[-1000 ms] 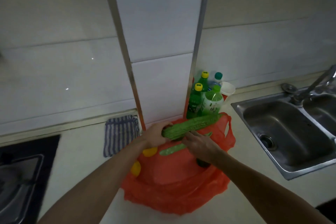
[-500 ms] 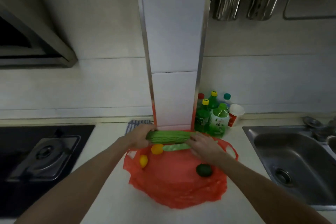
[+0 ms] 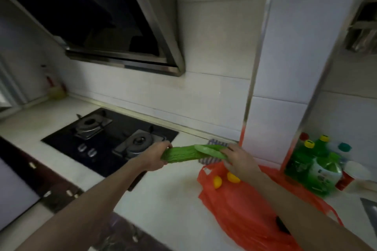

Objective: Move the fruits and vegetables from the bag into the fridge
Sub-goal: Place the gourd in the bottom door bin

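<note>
My left hand (image 3: 155,156) grips the near end of a bumpy green bitter gourd (image 3: 181,154), held level above the white counter. A smoother, slimmer green vegetable (image 3: 210,151) is in my right hand (image 3: 236,159), lying against the gourd's far end. Below my right arm an orange plastic bag (image 3: 234,210) lies spread on the counter. Two small yellow fruits (image 3: 217,182) rest on the bag near its left edge. A dark item on the bag is mostly hidden by my right forearm. No fridge is in view.
A black gas hob (image 3: 108,138) sits left of my hands under a range hood (image 3: 98,18). Green bottles (image 3: 318,167) and a cup (image 3: 350,175) stand at the right by a tiled column (image 3: 285,67). A striped cloth (image 3: 212,161) lies behind the gourd. Sink corner (image 3: 370,208) at far right.
Both hands have lifted the two green vegetables off the bag and carried them left, toward the hob. My view has swung left, so the bag and bottles now sit at the right.
</note>
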{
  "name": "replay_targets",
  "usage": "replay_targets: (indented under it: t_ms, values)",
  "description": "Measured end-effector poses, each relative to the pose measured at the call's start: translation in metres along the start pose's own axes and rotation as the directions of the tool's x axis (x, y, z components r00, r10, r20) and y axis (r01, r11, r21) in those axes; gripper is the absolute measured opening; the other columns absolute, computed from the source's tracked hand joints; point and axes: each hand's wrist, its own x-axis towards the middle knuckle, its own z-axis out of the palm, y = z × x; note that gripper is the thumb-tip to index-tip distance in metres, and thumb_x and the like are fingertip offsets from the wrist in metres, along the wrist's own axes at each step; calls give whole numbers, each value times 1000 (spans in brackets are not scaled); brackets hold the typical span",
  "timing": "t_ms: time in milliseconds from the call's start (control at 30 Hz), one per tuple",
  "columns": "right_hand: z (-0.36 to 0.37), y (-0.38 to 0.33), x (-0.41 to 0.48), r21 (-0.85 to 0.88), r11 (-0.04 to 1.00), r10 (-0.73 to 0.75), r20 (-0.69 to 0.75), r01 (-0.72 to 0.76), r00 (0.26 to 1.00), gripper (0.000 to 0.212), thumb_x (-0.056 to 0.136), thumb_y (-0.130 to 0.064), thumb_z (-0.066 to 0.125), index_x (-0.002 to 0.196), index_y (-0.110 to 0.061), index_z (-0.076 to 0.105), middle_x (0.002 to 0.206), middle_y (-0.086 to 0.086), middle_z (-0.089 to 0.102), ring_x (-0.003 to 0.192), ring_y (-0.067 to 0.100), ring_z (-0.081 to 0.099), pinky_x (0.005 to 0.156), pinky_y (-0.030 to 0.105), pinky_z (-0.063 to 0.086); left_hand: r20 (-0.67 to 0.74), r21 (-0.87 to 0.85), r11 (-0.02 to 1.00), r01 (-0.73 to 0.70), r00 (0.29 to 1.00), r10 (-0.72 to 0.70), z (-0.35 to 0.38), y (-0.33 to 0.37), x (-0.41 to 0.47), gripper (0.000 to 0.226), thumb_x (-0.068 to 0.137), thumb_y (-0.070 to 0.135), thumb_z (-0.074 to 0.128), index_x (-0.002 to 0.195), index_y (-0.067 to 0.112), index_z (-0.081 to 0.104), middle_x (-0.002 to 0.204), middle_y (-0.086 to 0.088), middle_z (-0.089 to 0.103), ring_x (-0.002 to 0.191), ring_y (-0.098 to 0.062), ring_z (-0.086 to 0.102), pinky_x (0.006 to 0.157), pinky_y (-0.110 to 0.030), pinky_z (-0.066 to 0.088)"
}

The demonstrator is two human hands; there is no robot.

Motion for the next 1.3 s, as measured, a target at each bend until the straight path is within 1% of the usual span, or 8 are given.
replay_targets:
  t_ms: [133,333,433,567,700,867,1033,1300]
  values:
    - [6,-49,44,43,996,-72,-37,74,997,27,72,-18,72,98,-15,67,94,5,62,90,27,63,68,36,56,-97,-5,997,75,992,-75,-29,-42,-44,53,78,14,72,126,13,50,124,-6,57,113,-22,54,83,-21,37]
    - [15,-144,100,125,976,-167,-103,179,981,23,73,-19,72,95,-15,67,94,2,63,85,24,63,57,35,55,-189,-35,977,210,959,-213,-65,-115,-119,52,77,15,70,124,14,48,120,-7,55,110,-23,52,86,-27,39]
    - [14,-197,117,143,967,-196,-112,211,974,21,75,-20,71,96,-15,67,93,1,62,84,23,62,59,34,52,-224,-51,959,278,933,-282,-82,-149,-159,51,78,14,70,124,13,48,121,-8,55,109,-22,53,89,-30,43]
    - [17,-268,138,180,952,-234,-86,246,969,23,83,-25,66,103,-15,65,96,0,59,88,19,58,63,34,50,-269,-54,938,342,900,-343,-104,-189,-214,53,79,13,67,128,10,48,122,-7,55,110,-23,53,86,-23,39]
    - [22,-333,153,204,921,-321,-83,331,943,23,84,-27,66,103,-15,63,94,0,57,84,19,57,61,33,50,-301,-50,915,401,867,-396,-121,-234,-272,47,76,16,65,120,14,50,113,-7,58,101,-21,55,82,-28,43]
    - [25,-404,170,213,891,-389,-95,400,916,24,85,-27,65,104,-14,61,96,1,55,87,20,57,65,39,54,-356,-37,894,447,830,-430,-137,-277,-336,46,78,13,65,121,13,50,115,-6,56,101,-19,51,81,-23,38]
    - [24,-477,184,228,857,-448,-112,462,887,26,87,-28,64,110,-16,61,101,0,55,93,18,57,70,37,54,-405,-69,864,498,778,-480,-151,-310,-391,49,80,13,67,124,11,48,118,-8,55,107,-22,51,85,-23,36]
    - [28,-562,204,243,797,-530,-161,554,833,23,88,-28,63,108,-15,62,99,-1,56,88,15,56,65,30,52,-493,-160,827,540,682,-540,-170,-350,-448,51,77,14,74,123,10,52,117,-9,60,107,-24,56,86,-24,38]
